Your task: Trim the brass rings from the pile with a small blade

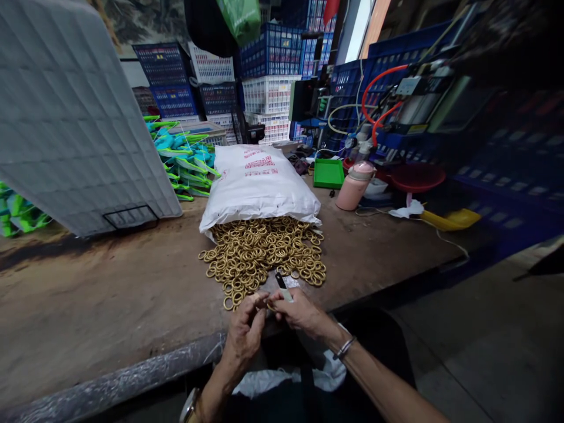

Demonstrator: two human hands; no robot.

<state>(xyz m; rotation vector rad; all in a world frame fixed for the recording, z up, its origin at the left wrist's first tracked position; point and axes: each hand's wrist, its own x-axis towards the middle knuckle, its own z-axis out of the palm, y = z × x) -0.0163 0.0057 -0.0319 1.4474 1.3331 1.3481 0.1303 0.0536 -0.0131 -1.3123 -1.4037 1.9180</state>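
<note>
A heap of gold-coloured rings (259, 252) spills from the mouth of a white woven sack (268, 182) on the table. My left hand (247, 323) is closed in a pinch at the heap's front edge. My right hand (302, 311) is closed around a small knife (284, 286) with a pale handle and a dark upper part, pointing up and away. Between the fingertips of both hands shows part of a single gold ring (271, 306); the fingers hide the rest. A small shiny silvery piece (291, 282) lies just beyond my right hand.
A grey ribbed panel (83, 117) stands at left, before green and blue plastic pieces (183, 155). Right of the sack are a green tray (328, 173), a pink bottle (355, 185) and a machine with orange hoses (412, 97). Stacked crates (273, 94) line the back. Wrapped table edge (132, 376) in front.
</note>
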